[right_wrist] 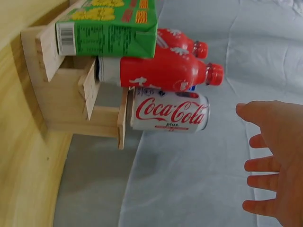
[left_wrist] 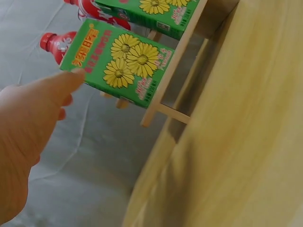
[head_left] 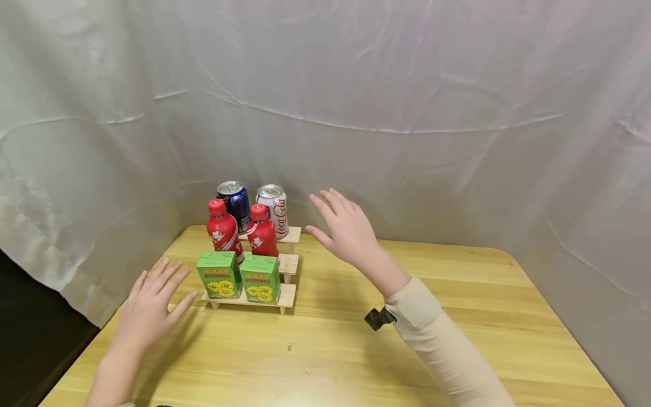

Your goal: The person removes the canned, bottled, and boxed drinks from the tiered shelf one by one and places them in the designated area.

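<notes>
Head: outstretched left hand [head_left: 151,305] and right hand [head_left: 351,232] flank the rack [head_left: 287,295]. Left wrist: the green carton [left_wrist: 118,61] stands upright on the rack's bottom tier, near that hand. Right wrist: the white can [right_wrist: 168,112] stands upright on its top, near that hand.

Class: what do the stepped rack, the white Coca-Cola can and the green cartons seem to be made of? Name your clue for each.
Stepped rack: probably wood, unpainted and matte, judging by its pale boards and cut edges.
White Coca-Cola can: likely metal, with a smooth printed finish; its bare lid looks silvery.
Green cartons: apparently coated paperboard, given flat printed faces and crisp edges.
</notes>
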Motion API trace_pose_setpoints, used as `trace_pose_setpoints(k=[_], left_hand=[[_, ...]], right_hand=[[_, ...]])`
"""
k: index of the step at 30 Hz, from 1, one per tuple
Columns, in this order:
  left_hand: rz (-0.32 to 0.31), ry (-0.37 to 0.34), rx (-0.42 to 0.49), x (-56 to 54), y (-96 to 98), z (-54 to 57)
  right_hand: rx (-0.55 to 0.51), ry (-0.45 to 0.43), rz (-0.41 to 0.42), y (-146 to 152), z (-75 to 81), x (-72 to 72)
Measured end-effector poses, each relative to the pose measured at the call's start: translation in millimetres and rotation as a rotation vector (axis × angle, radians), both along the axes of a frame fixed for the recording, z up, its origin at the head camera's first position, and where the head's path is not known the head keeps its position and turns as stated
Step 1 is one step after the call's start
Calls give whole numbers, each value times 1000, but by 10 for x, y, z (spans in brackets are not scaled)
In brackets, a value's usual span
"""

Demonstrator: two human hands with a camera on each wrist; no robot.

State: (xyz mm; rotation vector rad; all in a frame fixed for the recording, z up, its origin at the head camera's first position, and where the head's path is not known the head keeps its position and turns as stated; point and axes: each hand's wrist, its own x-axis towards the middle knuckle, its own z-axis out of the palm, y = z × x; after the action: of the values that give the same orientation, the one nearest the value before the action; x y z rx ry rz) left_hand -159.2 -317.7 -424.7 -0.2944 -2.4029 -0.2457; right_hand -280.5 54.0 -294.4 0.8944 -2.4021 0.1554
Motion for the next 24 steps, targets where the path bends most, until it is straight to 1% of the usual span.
trace_pose_setpoints(k=[2, 8, 9, 12, 19, 24], left_hand=[[8, -47, -10, 6, 1, -38], [35, -258, -14, 23, 47, -88], [35, -284, -15, 21, 58, -96], [32, -330, -20, 9, 86, -116], [22, -412, -35, 10, 128, -104], [17, -447, -37, 3, 157, -130]], right_hand=[[6, -7, -2, -19, 11, -61], [3, -46, 1, -103, 45, -223], [1, -50, 2, -120, 46, -251], [0, -63, 4, -170, 35, -342], [-6, -99, 23, -295, -21, -512], [-23, -127, 35, -398, -70, -617]])
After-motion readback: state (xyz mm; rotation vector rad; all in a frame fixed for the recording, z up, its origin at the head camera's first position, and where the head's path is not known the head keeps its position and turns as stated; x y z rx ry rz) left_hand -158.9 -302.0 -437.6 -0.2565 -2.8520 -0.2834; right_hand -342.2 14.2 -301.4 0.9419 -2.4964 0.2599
